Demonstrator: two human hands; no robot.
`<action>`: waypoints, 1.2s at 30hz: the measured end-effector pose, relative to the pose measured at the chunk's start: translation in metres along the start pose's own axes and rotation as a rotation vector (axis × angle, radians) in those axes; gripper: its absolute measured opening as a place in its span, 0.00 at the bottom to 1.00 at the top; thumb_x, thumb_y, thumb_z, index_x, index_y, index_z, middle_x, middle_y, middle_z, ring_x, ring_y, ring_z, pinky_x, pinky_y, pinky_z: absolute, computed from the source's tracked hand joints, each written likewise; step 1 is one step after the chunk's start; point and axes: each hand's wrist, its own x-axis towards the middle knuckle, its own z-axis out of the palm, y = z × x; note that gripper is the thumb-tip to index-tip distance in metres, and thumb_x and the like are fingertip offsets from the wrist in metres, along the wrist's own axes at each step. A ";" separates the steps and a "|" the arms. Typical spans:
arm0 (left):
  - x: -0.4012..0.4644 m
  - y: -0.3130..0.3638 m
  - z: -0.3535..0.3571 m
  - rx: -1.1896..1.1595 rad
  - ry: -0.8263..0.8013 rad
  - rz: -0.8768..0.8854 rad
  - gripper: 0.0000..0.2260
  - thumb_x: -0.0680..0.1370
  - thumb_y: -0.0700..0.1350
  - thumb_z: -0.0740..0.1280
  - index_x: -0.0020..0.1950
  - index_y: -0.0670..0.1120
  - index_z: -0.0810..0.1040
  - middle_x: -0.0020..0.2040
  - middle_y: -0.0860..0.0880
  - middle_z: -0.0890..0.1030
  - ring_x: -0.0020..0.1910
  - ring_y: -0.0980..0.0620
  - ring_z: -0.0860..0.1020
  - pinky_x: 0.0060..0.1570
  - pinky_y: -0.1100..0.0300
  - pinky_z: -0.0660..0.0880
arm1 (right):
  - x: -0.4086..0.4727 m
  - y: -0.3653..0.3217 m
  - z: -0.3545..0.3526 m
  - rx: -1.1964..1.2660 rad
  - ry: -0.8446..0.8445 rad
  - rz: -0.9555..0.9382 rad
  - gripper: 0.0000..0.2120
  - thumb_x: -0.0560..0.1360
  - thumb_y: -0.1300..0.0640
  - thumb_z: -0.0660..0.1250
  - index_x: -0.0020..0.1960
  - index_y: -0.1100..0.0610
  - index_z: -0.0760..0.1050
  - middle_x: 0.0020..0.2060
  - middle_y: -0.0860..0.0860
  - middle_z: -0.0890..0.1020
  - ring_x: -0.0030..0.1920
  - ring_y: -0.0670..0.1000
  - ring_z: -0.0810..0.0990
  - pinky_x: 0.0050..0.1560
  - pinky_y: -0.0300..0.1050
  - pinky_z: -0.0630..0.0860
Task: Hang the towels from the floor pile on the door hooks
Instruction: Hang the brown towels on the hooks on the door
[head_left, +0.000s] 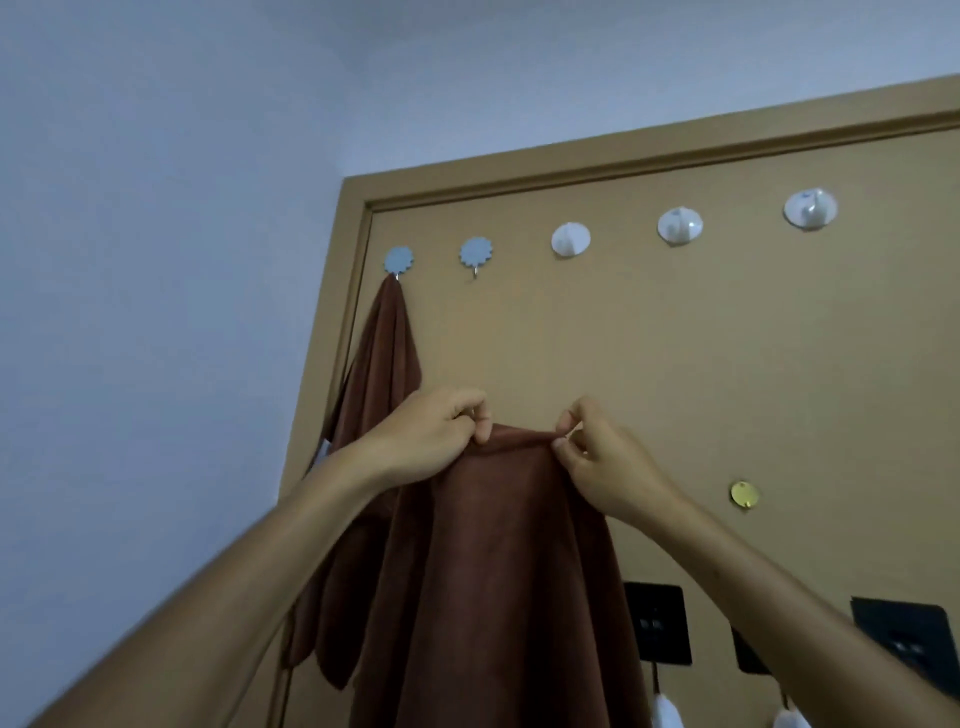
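Two hands — your left hand (431, 431) and right hand (602, 462) — pinch the brown towel's (498, 571) top edge with curled fingers, below the free blue flower hook (476, 254); another brown towel (387, 364) hangs leftmost.

Both bare forearms rise from the lower corners and converge toward the middle, held at about the same height. The left hand (434, 434) has its knuckles turned up and its fingers curled, thumb and fingertips pinching downward. The right hand (605, 460) mirrors it just beside, wrist bent, with forefinger and thumb pinched together and the other fingers loosely folded behind.
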 end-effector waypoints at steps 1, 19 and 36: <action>0.009 -0.003 -0.002 0.040 0.020 0.008 0.13 0.74 0.34 0.58 0.37 0.49 0.75 0.32 0.53 0.74 0.31 0.60 0.70 0.33 0.70 0.64 | 0.010 0.002 -0.001 -0.045 0.002 -0.032 0.04 0.78 0.60 0.60 0.48 0.53 0.65 0.32 0.48 0.75 0.37 0.53 0.75 0.33 0.41 0.66; 0.192 -0.102 -0.021 0.140 0.712 0.208 0.14 0.75 0.33 0.56 0.51 0.43 0.78 0.53 0.44 0.80 0.55 0.46 0.75 0.53 0.59 0.67 | 0.214 -0.012 0.011 -0.536 0.335 -0.288 0.14 0.73 0.70 0.56 0.57 0.66 0.72 0.60 0.60 0.70 0.55 0.61 0.73 0.54 0.52 0.70; 0.217 -0.111 -0.023 -0.021 0.531 0.061 0.14 0.77 0.45 0.59 0.45 0.39 0.81 0.47 0.41 0.83 0.43 0.46 0.77 0.44 0.52 0.73 | 0.237 -0.022 0.042 -0.654 0.414 -0.360 0.12 0.71 0.63 0.57 0.31 0.65 0.70 0.31 0.54 0.72 0.35 0.56 0.71 0.37 0.52 0.70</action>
